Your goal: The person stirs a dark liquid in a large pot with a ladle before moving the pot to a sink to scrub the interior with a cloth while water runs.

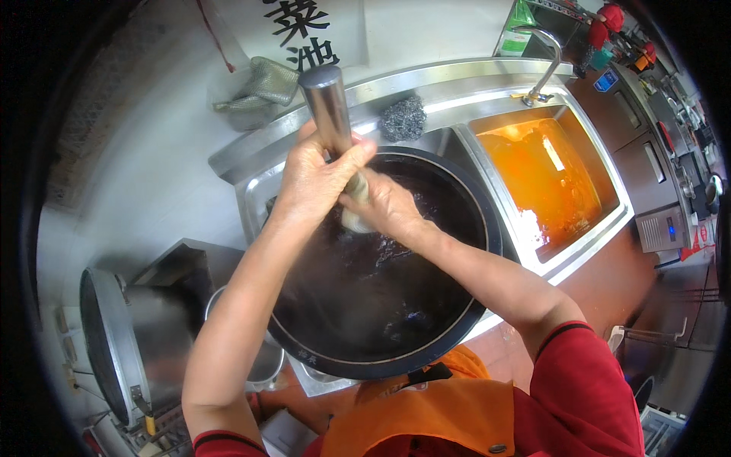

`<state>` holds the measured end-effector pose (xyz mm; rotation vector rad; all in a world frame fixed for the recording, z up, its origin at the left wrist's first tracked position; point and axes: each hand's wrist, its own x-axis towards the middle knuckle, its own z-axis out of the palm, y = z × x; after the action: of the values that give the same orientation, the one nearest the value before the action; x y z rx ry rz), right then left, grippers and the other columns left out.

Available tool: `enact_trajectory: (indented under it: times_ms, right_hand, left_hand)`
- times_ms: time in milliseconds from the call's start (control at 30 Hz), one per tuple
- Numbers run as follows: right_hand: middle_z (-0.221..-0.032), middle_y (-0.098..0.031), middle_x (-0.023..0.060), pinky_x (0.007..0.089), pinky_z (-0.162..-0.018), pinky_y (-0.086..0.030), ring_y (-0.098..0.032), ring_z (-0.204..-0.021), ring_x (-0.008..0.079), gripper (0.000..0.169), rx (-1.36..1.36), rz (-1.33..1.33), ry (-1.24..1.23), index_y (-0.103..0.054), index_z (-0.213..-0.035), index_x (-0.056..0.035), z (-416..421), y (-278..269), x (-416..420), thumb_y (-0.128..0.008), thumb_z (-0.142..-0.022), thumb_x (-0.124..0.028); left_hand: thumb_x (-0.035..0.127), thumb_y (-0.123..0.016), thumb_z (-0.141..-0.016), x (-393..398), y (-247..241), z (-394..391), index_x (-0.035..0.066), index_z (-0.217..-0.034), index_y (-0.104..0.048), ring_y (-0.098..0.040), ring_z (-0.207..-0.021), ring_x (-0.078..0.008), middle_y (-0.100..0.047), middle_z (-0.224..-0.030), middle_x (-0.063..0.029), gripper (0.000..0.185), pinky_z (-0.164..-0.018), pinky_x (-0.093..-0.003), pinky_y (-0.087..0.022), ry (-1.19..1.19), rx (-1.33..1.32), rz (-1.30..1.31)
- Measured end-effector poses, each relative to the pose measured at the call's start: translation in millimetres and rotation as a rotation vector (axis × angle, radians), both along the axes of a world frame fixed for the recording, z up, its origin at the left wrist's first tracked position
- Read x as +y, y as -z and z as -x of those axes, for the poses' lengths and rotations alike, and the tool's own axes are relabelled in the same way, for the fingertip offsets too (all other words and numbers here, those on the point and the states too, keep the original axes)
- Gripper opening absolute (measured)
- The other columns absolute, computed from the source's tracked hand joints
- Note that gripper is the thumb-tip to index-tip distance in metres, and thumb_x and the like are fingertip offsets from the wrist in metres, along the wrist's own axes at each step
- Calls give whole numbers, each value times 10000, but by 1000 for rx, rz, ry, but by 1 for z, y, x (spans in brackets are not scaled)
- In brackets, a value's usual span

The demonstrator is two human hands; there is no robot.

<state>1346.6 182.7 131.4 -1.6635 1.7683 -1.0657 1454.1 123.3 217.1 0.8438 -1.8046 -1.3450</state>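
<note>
A wide black wok [494,228] filled with dark liquid rests over the near sink basin in front of me. My left hand [320,165] is closed around a thick upright metal handle [331,108], high above the liquid. Just below it, my right hand [394,205] grips the pale, wrapped-looking lower part of the same tool [357,185]. A blurred pale part [355,221] shows beneath my hands, over the liquid; the tool's lower end cannot be made out.
A steel wool scourer [404,118] lies on the sink's back ledge. To the right, a basin [617,191] holds orange liquid under a faucet [551,63]. A large metal pot [134,343] stands at left. Other people [608,23] are far off at upper right.
</note>
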Motion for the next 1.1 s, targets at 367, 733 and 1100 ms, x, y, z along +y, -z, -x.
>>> enact_trajectory:
  times_ms: [367, 733, 1100]
  right_hand:
    - [-895, -616, 184, 437, -744, -466, -589, -872, 361, 366, -38, 39, -29, -546, -1012, -73, -12, -34, -2, -687, -739, -273]
    - [-962, -618, 147, 447, -779, -474, -595, -901, 348, 323, -4, -249, -166, -546, -1006, -61, 10, 9, -10, -623, -791, -289]
    - [-884, -609, 201, 480, -683, -471, -580, -797, 401, 311, 7, 249, -154, -498, -1034, -43, 5, -72, -18, -608, -798, -214]
  left_hand:
    - [219, -686, -825, 14, -46, 6, 89, -595, -475, -379, -409, -58, -452, -517, 10, 338, -392, -206, -296, -123, 496, -100]
    - [275, -651, -844, 25, -56, 42, 126, -651, -440, -307, -419, -57, -359, -509, 40, 322, -412, -220, -262, -227, 384, -65]
    - [201, -703, -811, 11, -46, 30, 74, -666, -481, -366, -411, -58, -432, -515, 8, 294, -384, -212, -274, -297, 530, -75]
